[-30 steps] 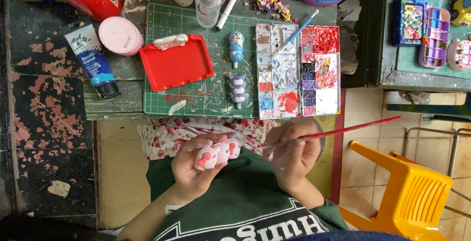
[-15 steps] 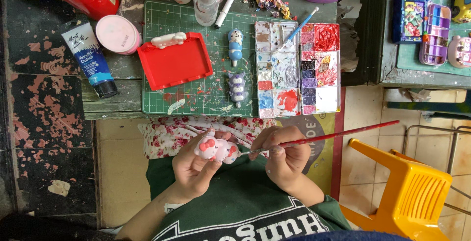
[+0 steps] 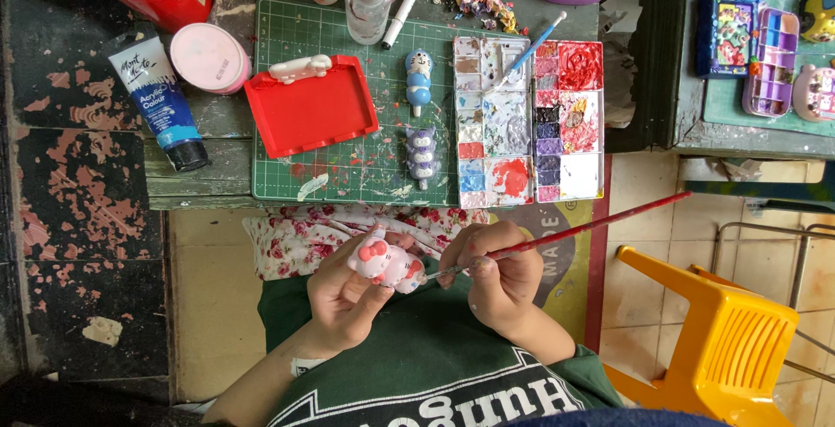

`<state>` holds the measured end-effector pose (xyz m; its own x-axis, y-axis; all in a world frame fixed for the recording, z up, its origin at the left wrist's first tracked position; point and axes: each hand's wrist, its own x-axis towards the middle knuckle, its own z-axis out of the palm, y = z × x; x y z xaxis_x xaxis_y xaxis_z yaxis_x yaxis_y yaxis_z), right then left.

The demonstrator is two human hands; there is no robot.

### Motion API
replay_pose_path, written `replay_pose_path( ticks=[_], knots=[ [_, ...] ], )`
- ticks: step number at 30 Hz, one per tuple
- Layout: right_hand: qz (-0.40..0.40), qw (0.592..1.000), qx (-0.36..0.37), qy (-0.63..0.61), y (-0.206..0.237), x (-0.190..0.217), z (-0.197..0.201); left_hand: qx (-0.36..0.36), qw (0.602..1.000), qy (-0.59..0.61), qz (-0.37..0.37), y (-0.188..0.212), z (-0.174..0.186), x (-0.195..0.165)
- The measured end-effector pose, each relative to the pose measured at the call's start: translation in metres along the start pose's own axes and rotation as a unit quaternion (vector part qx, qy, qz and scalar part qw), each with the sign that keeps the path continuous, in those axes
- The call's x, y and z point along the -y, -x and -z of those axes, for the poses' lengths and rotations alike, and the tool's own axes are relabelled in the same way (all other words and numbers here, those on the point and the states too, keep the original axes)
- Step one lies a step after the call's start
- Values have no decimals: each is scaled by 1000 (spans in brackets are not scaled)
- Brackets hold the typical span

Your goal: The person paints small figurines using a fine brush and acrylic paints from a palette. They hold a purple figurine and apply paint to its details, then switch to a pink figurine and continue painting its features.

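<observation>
My left hand (image 3: 344,292) holds a small white and pink cat figurine (image 3: 387,263) over my lap, below the table's front edge. My right hand (image 3: 497,277) grips a thin red-handled paintbrush (image 3: 574,231); its tip touches the figurine's right side and its handle slants up to the right. Both hands sit close together above my green shirt.
On the green cutting mat (image 3: 348,162) lie a red tray (image 3: 311,117), two small blue and purple figurines (image 3: 421,123) and a paint palette (image 3: 529,119). A blue paint tube (image 3: 161,101), pink lid (image 3: 209,57) and bottles stand at the back. A yellow plastic chair (image 3: 722,349) is at the right.
Both hands have shifted slightly with the figurine, which has turned in my left hand. The brush tip has come in against the figurine and its handle has swung a little.
</observation>
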<state>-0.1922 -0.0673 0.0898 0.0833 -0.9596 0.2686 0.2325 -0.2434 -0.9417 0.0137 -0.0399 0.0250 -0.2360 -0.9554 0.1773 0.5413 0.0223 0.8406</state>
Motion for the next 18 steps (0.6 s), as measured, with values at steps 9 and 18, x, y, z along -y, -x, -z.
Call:
replay_pose_path(
  ticks=[9,18],
  knots=[
    [-10,1000,9,13,2,-1,-1,-1,1000,3,13,4,2,0],
    [9,999,-28,44,5,2,0,6,1000,0,10,4,4,3]
  ],
)
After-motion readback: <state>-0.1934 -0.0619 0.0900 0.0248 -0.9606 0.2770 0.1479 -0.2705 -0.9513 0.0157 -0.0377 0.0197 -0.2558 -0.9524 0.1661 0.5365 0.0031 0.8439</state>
